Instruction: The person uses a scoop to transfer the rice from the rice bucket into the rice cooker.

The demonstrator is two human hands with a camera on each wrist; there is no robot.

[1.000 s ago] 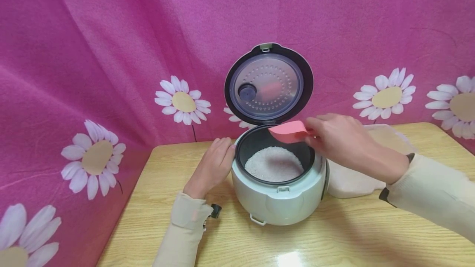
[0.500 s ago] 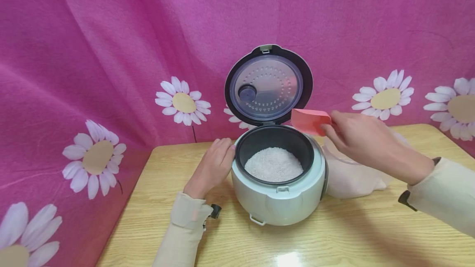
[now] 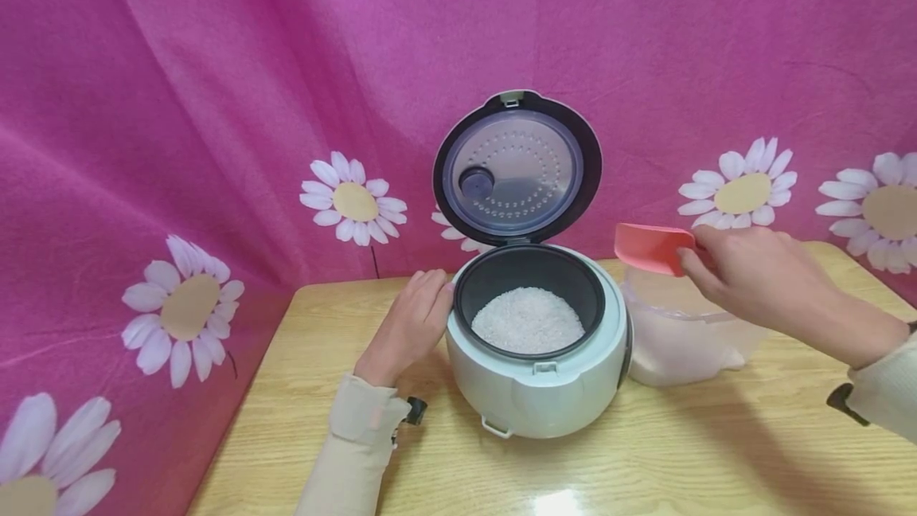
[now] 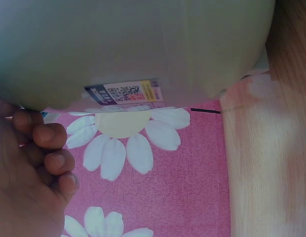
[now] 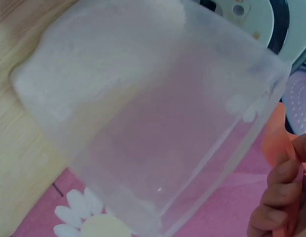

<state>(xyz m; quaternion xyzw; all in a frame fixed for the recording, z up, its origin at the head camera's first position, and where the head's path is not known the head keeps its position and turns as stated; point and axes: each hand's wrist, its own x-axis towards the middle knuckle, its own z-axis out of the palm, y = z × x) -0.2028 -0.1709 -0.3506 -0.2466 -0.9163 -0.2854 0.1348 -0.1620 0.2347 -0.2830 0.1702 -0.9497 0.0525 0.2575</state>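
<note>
A pale green rice cooker (image 3: 537, 392) stands on the table with its lid (image 3: 526, 170) raised. White rice (image 3: 528, 321) lies in the dark inner pot (image 3: 580, 281). My left hand (image 3: 411, 321) holds the cooker's left edge, its curled fingers (image 4: 55, 162) beside the body in the left wrist view. With my right hand (image 3: 759, 269), I grip the handle of a pink scoop (image 3: 652, 248), raised over a translucent plastic container (image 3: 688, 345) right of the cooker. The right wrist view has the scoop (image 5: 275, 138) beside the container's rim, fingers wrapped around the handle.
The wooden table (image 3: 301, 357) reaches a pink cloth backdrop (image 3: 358, 62) printed with large daisies. Behind the pot, the raised lid stands close to that cloth. The container's side (image 5: 138, 123) fills much of the right wrist view.
My right hand has carried the scoop from above the pot rightward to over the container, with its blade turning on the way. The left hand has stayed at the cooker's edge.
</note>
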